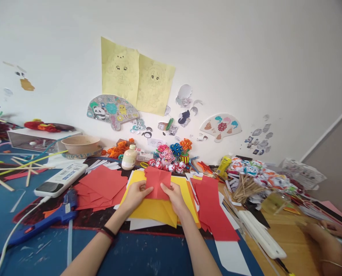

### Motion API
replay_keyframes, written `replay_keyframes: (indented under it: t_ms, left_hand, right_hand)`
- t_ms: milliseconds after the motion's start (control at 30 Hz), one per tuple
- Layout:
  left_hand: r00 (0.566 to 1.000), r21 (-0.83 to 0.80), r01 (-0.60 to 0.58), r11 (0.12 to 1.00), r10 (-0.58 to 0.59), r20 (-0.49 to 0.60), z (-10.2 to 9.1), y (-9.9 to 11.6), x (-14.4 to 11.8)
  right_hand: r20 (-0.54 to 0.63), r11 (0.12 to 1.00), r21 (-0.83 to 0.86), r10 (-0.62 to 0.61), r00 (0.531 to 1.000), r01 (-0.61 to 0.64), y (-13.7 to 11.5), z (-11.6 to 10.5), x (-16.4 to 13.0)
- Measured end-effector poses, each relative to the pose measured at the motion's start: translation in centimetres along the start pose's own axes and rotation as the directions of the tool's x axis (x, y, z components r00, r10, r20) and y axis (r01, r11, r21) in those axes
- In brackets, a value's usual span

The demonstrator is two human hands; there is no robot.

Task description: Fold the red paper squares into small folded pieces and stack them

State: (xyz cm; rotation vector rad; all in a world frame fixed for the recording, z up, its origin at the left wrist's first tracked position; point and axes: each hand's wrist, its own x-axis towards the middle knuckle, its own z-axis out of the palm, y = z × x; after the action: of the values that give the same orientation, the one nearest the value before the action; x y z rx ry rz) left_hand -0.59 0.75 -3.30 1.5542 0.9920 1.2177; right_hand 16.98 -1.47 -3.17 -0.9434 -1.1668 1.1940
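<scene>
A creased piece of red paper (158,177) is held up between my two hands, above yellow sheets (159,212). My left hand (136,194) pinches its left edge, thumb on the front. On the other edge, my right hand (175,195) grips it the same way, fingers behind. Fold lines run across the middle of the paper. Left of my hands lies a pile of red paper pieces (102,186). More red sheets (213,207) lie to the right, partly over white paper.
A blue glue gun (60,214) and a white power strip (61,180) with a cable lie at left. A glue bottle (129,158) stands behind the paper. At right are wooden sticks (247,187), another white strip (261,234) and another person's hand (323,241).
</scene>
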Motion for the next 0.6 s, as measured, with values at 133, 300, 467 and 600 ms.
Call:
replay_keyframes:
  t_ms: [133,300,467,600]
  left_hand:
    - [0.998,0.000,-0.043,0.999,0.043,-0.039,-0.1,-0.4,0.2]
    - [0.998,-0.080,0.011,0.997,-0.016,-0.064,-0.1,-1.2,0.5]
    - [0.997,-0.240,0.068,0.969,-0.076,-0.024,0.1,-1.3,0.5]
    - [0.991,-0.279,0.070,0.958,-0.099,-0.091,-0.1,-1.2,0.5]
  right_hand:
    - [0.071,0.992,-0.116,0.064,0.995,-0.056,0.1,-0.2,0.0]
    - [0.024,0.993,-0.113,0.030,0.999,-0.027,0.4,-0.3,0.2]
    - [0.020,0.997,-0.073,0.033,0.999,-0.031,0.6,-0.1,0.4]
    - [-0.030,0.998,-0.050,0.020,0.999,-0.022,0.8,-0.4,0.6]
